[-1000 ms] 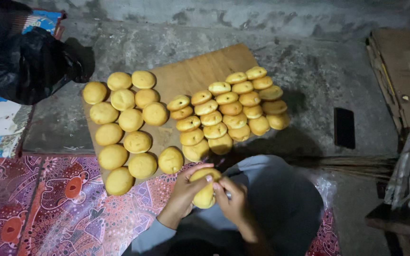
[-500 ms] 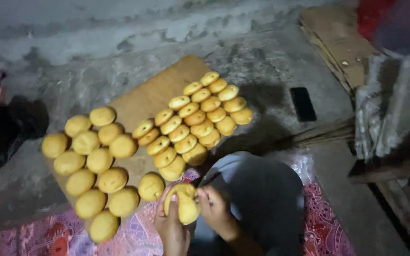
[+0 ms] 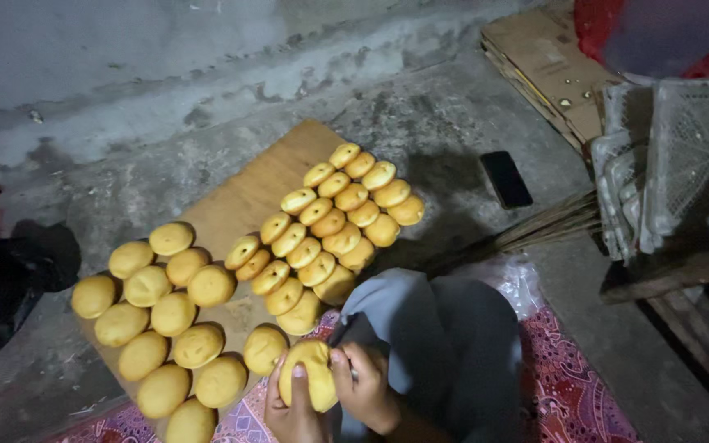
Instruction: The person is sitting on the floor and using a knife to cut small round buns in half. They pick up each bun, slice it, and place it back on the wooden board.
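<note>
— Both hands meet at the bottom edge of the view: the left hand (image 3: 293, 410) cups a yellow dough ball (image 3: 312, 373) from below and behind, thumb laid up its face, while the right hand (image 3: 367, 392) pinches its right side with curled fingers.

— So where does that piece sit?

— Held up off the surface, just in front of the grey-clad knee (image 3: 445, 344), close to the near corner of the wooden board (image 3: 248, 193) and nearly touching the nearest loose ball (image 3: 265, 348).

— Which step would you call it?

— Shaping, I'd judge: the piece is gripped on both sides, not yet set down. Any next move would call for a gentle, even squeeze and a free spot on the board, since the rounds lie packed together.

— And its lie?

— Slightly oval; its long axis runs roughly up and down in the view, the top tipped a little away from the person.

— Around it?

— Plump rounds (image 3: 149, 287) on the left, a tight bank of flatter, overlapping pieces (image 3: 334, 221) on the right, and a dark phone (image 3: 506, 179) on the concrete beyond.
</note>
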